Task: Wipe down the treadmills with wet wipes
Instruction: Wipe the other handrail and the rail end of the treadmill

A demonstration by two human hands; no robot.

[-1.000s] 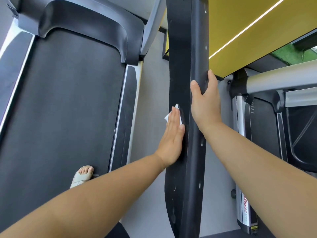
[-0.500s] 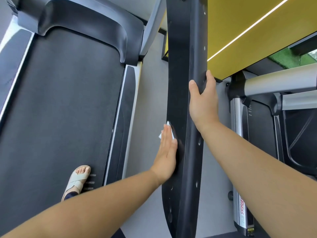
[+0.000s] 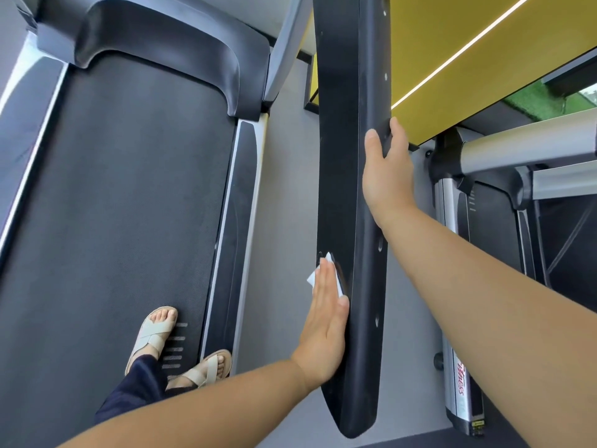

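In the head view, the person stands on the dark grey rubber running belt in beige crossed-strap sandals. They face the long black plastic side panel of the treadmill, which runs from near to far through the middle of the scene.

The left hand lies flat on the left face of this panel. Its grip is open, with straight fingers that press the small white wet wipe against the plastic. Only the corners of the wipe show beside the fingers. The flat palm probably spreads the pressure, so more of the wipe touches the surface.

The right hand is farther along, on the right edge. Its grip is closed around the panel, thumb on one side and fingers on the other, likely to steady the body. A second treadmill with a silver frame stands at the right, on the grey floor.
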